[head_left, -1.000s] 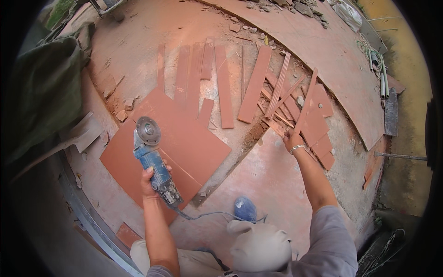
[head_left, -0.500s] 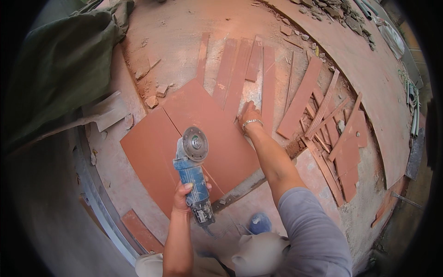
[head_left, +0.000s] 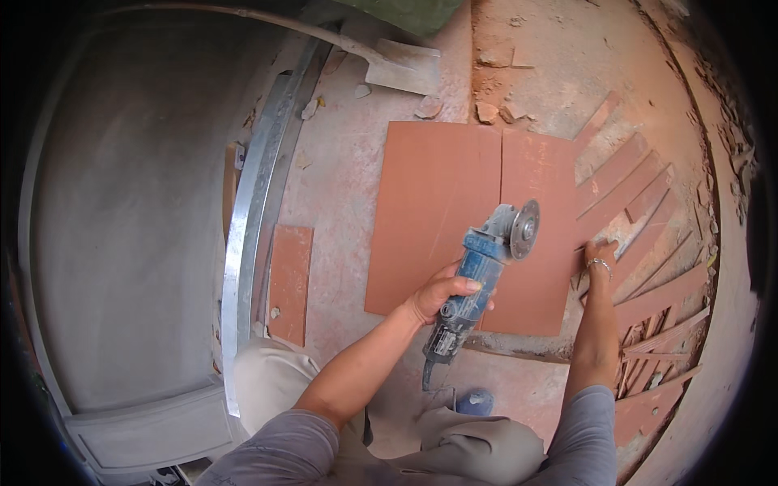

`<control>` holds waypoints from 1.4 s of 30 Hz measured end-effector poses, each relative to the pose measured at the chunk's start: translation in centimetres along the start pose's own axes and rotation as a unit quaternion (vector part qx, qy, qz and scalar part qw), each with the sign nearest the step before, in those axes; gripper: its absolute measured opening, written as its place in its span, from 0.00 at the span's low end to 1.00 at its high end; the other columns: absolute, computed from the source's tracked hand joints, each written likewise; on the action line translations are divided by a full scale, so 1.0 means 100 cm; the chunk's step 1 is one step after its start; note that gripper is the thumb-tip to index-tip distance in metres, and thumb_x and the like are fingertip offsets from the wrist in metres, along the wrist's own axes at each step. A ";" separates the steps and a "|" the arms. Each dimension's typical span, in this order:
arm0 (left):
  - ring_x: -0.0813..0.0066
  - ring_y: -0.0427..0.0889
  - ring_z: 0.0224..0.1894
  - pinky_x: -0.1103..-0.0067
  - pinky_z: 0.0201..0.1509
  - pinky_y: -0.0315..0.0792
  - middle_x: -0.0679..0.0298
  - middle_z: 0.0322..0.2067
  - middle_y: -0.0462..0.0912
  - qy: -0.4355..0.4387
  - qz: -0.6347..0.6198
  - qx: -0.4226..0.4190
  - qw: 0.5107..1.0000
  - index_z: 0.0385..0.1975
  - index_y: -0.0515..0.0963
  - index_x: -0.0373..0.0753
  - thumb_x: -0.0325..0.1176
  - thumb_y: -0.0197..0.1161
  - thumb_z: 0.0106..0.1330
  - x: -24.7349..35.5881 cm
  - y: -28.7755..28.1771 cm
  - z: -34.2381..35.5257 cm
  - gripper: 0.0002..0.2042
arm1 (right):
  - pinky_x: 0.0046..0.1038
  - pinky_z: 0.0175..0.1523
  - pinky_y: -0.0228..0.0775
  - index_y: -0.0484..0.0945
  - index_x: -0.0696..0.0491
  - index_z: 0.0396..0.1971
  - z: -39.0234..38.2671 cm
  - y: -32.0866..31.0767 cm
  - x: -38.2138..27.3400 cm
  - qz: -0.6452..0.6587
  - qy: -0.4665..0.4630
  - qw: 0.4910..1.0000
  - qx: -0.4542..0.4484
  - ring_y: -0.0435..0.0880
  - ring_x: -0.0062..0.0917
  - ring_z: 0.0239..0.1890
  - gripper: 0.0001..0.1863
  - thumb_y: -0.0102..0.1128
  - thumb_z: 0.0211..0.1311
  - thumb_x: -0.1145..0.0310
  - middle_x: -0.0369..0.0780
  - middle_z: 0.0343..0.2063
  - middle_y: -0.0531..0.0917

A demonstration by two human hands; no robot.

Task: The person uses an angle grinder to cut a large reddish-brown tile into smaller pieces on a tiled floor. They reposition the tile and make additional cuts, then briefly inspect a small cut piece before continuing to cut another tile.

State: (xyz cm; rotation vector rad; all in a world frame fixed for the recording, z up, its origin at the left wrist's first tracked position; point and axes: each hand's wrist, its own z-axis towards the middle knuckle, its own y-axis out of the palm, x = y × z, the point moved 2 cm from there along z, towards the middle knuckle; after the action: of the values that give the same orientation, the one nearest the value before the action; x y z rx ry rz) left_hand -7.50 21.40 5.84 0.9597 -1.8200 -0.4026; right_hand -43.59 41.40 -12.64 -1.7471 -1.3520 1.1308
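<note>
Angle grinder [head_left: 466, 306]: gripped around its body by the left hand [head_left: 442, 293], held over the near half of a large red tile [head_left: 438, 202], with its disc toward the right. At the tile's right edge with the right hand [head_left: 600, 252], beside narrow red strips [head_left: 613, 168], too unclear to tell whether holding anything. Past the tile's far edge, on to small stones [head_left: 486, 112] and a shovel [head_left: 408, 69].

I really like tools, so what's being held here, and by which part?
The left grip holds an angle grinder around its blue body. Whether the right grip holds anything can't be told.
</note>
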 end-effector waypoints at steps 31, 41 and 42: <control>0.68 0.85 0.41 0.73 0.46 0.85 0.56 0.43 0.83 0.053 -0.116 -0.072 0.989 0.57 0.73 0.35 0.50 0.78 0.50 0.010 -0.023 -0.008 0.37 | 0.47 0.70 0.69 0.69 0.54 0.68 -0.171 -0.154 0.119 0.799 -0.114 0.573 -0.140 0.80 0.38 0.61 0.30 0.55 0.73 0.54 0.44 0.57 0.81; 0.73 0.79 0.48 0.73 0.55 0.75 0.64 0.44 0.80 0.166 -0.099 -0.012 0.981 0.58 0.74 0.36 0.43 0.83 0.41 0.101 0.010 -0.124 0.40 | 0.40 0.51 0.78 0.74 0.53 0.62 -0.350 -0.242 -0.074 0.472 -0.125 0.824 -0.287 0.80 0.35 0.47 0.31 0.62 0.69 0.45 0.42 0.48 0.81; 0.73 0.78 0.50 0.73 0.57 0.74 0.64 0.46 0.80 0.178 -0.093 0.005 0.980 0.61 0.73 0.36 0.43 0.82 0.42 0.105 0.013 -0.143 0.42 | 0.39 0.51 0.77 0.75 0.52 0.61 -0.363 -0.244 -0.085 0.443 -0.130 0.824 -0.328 0.80 0.34 0.47 0.31 0.62 0.69 0.44 0.41 0.48 0.81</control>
State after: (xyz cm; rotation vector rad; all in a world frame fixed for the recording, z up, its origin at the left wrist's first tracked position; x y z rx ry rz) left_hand 2.61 16.25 19.58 1.1349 -1.4151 -0.3131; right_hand -21.37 39.97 26.01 -3.0147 -1.1419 1.5175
